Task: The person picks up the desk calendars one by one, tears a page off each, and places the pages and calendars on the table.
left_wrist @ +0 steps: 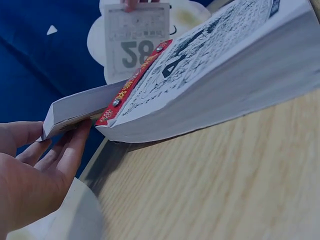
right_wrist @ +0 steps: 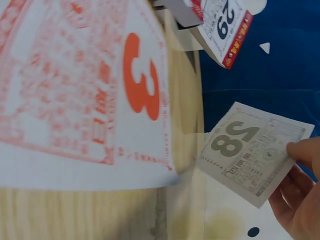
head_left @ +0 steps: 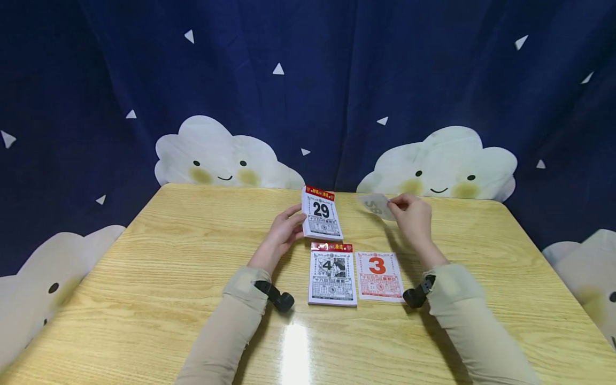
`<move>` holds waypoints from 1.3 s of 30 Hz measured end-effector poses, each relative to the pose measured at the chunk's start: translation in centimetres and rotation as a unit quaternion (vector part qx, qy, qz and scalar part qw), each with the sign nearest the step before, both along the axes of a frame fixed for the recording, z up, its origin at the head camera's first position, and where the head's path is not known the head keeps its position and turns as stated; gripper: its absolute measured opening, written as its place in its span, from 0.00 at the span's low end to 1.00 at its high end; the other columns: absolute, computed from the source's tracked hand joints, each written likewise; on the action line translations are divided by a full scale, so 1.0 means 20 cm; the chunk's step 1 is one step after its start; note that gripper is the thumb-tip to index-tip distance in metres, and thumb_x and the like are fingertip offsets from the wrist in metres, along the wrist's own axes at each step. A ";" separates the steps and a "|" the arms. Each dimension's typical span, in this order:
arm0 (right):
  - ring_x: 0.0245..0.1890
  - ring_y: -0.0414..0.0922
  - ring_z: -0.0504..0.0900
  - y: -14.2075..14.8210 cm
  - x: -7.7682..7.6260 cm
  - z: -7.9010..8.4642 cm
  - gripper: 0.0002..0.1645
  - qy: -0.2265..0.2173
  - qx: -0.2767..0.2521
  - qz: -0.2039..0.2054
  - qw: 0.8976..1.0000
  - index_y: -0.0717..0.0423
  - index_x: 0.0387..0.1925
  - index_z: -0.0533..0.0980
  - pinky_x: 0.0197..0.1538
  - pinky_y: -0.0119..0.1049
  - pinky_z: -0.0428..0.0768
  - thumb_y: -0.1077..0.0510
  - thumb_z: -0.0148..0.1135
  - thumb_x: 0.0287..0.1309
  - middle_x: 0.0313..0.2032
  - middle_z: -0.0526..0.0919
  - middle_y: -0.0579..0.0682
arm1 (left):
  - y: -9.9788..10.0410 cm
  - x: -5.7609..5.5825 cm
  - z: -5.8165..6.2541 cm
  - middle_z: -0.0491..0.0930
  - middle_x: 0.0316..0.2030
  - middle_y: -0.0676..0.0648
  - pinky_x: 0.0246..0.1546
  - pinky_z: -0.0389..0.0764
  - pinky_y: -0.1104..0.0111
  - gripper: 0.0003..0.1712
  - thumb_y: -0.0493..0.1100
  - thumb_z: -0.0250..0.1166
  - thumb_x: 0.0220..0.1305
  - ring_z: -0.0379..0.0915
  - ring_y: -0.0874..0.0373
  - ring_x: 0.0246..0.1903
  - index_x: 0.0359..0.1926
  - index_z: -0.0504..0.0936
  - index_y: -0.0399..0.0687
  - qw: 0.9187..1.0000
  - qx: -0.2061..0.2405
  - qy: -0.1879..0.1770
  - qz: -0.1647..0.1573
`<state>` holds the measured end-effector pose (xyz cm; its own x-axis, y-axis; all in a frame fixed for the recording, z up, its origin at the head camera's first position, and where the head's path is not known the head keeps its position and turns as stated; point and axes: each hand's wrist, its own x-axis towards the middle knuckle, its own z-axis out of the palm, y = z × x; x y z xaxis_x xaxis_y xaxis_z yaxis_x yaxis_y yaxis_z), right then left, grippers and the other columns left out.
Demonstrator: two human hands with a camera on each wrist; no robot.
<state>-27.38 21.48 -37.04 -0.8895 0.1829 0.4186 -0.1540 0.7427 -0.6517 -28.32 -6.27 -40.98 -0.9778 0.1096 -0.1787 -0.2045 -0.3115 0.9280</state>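
My left hand (head_left: 284, 230) grips the left edge of a tear-off calendar (head_left: 321, 214) with a red header and a black 29. In the left wrist view, the thumb lies on top and the fingers (left_wrist: 75, 150) reach underneath, tilting the calendar up. To its right, my right hand (head_left: 415, 216) pinches one loose calendar page (head_left: 377, 206) by its edge, above the table. The page's back faces me, with 28 showing through reversed in the right wrist view. Nearer lies a second tear-off calendar (head_left: 332, 275) showing a black 4, with a loose page (head_left: 380, 275) bearing a red 3 beside it.
The wooden table (head_left: 192, 278) carries both calendars. Behind it hangs a dark blue curtain (head_left: 327, 64) with white triangles and smiling clouds. A black strap with a small device (head_left: 284, 302) is on the left wrist, another device (head_left: 415, 297) on the right.
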 end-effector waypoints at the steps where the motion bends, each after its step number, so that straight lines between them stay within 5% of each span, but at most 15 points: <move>1: 0.31 0.49 0.81 -0.01 0.00 -0.01 0.09 0.001 0.012 0.006 1.000 0.61 0.31 0.81 0.32 0.33 0.75 0.58 0.61 0.54 0.31 0.84 0.57 | 0.00 0.00 0.00 0.79 0.40 0.39 0.28 0.80 0.71 0.25 0.32 0.53 0.62 0.78 0.60 0.26 0.61 0.67 0.42 1.000 -0.002 -0.002 -0.001; 8: 0.29 0.50 0.79 -0.05 0.03 -0.03 0.07 -0.015 0.080 0.045 0.996 0.60 0.28 0.81 0.35 0.43 0.75 0.60 0.61 0.53 0.28 0.83 0.56 | 0.01 -0.01 -0.01 0.78 0.45 0.36 0.28 0.80 0.72 0.24 0.33 0.53 0.62 0.78 0.60 0.26 0.60 0.68 0.44 1.000 -0.023 -0.012 -0.002; 29: 0.27 0.46 0.75 -0.13 0.05 -0.10 0.06 -0.123 0.181 0.098 0.971 0.58 0.26 0.80 0.31 0.37 0.73 0.60 0.61 0.52 0.27 0.82 0.53 | 0.04 -0.06 -0.02 0.77 0.45 0.39 0.27 0.79 0.71 0.23 0.37 0.52 0.64 0.76 0.61 0.28 0.61 0.69 0.49 0.992 -0.119 -0.018 -0.022; 39: 0.27 0.45 0.74 -0.15 0.06 -0.11 0.05 -0.160 0.209 0.127 0.956 0.53 0.23 0.79 0.34 0.38 0.73 0.57 0.63 0.51 0.26 0.81 0.49 | 0.06 -0.07 -0.01 0.75 0.41 0.41 0.27 0.73 0.74 0.22 0.34 0.52 0.63 0.71 0.61 0.29 0.59 0.71 0.44 0.986 -0.167 0.001 -0.009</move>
<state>-26.26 18.43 -39.22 -0.9778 -0.1797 0.1075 -0.2064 0.9136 -0.3503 -29.73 -5.08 -41.26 -0.9765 0.0627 -0.2060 -0.2054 0.0155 0.9786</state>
